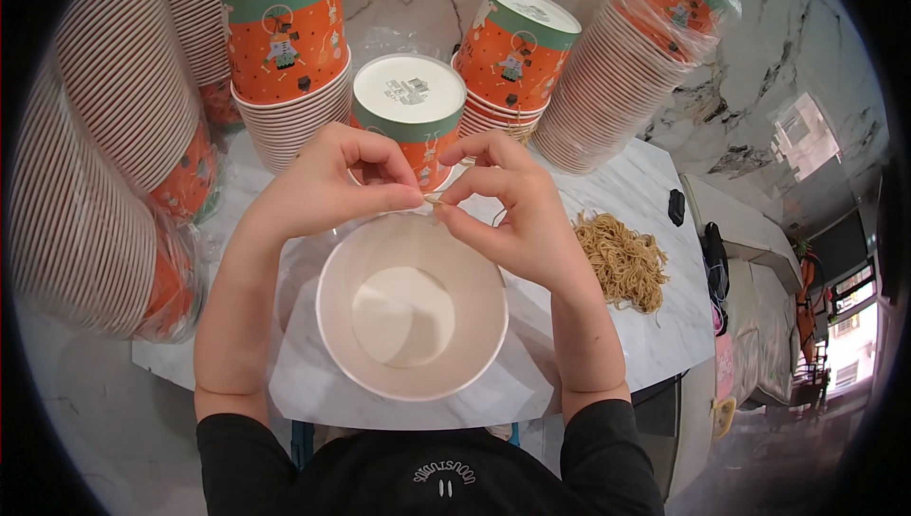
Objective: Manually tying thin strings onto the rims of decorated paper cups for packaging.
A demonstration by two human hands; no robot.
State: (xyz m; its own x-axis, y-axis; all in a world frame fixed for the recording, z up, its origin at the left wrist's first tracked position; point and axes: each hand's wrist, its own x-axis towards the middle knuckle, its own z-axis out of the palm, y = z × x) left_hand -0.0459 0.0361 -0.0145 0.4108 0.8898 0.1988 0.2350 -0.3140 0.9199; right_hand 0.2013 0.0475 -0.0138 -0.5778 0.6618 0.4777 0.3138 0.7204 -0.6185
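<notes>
A large white paper bucket (474,331) stands open side up in front of me, its inside showing. Over its far rim, my left hand (356,184) and my right hand (517,212) meet, each with thumb and forefinger pinched on a thin tan cord (433,199). A short loose length of the cord shows beside my right fingers. Whether the cord passes through the bucket's wall is hidden. A tangled heap of tan cords (622,262) lies on the table to the right of my right forearm.
Upside-down orange and green paper buckets (283,41) stand in stacks along the far side, one (410,89) just beyond my hands. Tall plastic-wrapped stacks (90,222) rise at the left, another (612,79) at the back right. A small black object (676,207) lies near the marble-patterned table's (664,336) right edge.
</notes>
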